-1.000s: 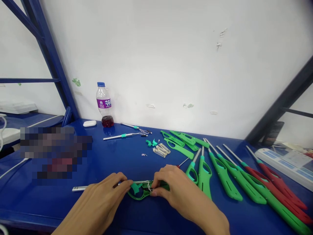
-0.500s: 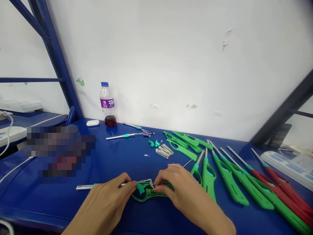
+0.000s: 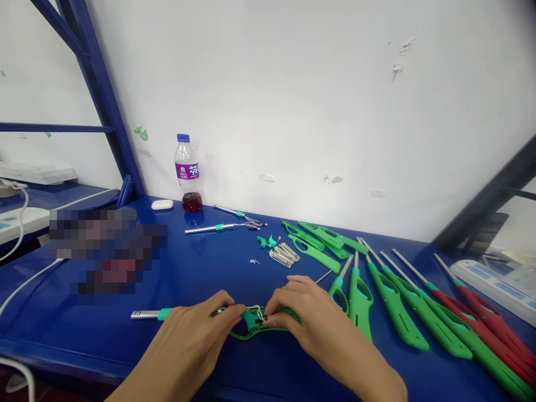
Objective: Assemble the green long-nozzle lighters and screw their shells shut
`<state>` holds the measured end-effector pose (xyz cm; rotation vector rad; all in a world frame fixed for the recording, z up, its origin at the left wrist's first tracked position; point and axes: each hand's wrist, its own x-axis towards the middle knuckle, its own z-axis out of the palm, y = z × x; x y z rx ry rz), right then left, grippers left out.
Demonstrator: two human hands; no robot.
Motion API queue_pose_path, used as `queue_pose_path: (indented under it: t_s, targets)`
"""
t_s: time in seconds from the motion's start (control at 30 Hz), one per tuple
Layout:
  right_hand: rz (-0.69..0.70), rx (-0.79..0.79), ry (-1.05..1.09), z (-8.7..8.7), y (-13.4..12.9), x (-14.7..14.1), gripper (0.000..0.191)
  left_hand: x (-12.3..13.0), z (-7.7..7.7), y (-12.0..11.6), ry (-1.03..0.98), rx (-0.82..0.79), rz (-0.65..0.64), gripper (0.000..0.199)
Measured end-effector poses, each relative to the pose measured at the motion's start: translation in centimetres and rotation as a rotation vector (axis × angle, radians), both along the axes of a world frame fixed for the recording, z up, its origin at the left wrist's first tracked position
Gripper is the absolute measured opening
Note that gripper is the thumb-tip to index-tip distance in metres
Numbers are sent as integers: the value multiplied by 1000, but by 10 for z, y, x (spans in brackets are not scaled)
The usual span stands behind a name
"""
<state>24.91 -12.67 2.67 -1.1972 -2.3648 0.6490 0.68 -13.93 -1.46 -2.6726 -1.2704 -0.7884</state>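
Note:
A green lighter housing half [image 3: 242,336] lies on the blue table under both hands. My left hand [image 3: 201,329] is closed, thumb and forefinger pinching at the teal trigger [image 3: 249,319] over the housing's finger loop. My right hand [image 3: 312,321] covers the housing's handle end. Its thumb and fingertips pinch a small black igniter, mostly hidden by the fingers. White wires [image 3: 256,308] loop between the two hands. A metal lighter tube [image 3: 144,314] with a teal collar [image 3: 164,314] sticks out left of my left hand.
Several assembled green lighters [image 3: 397,307] and red lighters [image 3: 481,307] lie at right. Behind are loose green housings [image 3: 314,254], metal-framed pieces [image 3: 285,255], teal triggers [image 3: 268,241] and two wired tubes [image 3: 209,228]. A bottle [image 3: 191,184] and white case [image 3: 162,204] stand near the wall.
My left fingertips have moved slightly right along the housing, and the teal trigger sits further right between the hands. The tube's teal collar shows more. The view has shifted a little.

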Motion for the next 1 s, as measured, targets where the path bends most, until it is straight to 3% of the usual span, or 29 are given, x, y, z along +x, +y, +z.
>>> queue_pose_path:
  t_s: [0.23,0.6,1.0]
  targets:
    - [-4,11,7,1,-1,2,14,3,-3,0,-75,11,-16,33]
    - [-39,17,-26,2,-2,1,5,1,4,0,139,-89,51,48]
    - [-26,5,-37,1,-2,2,9,2,2,0,202,-122,85,51]
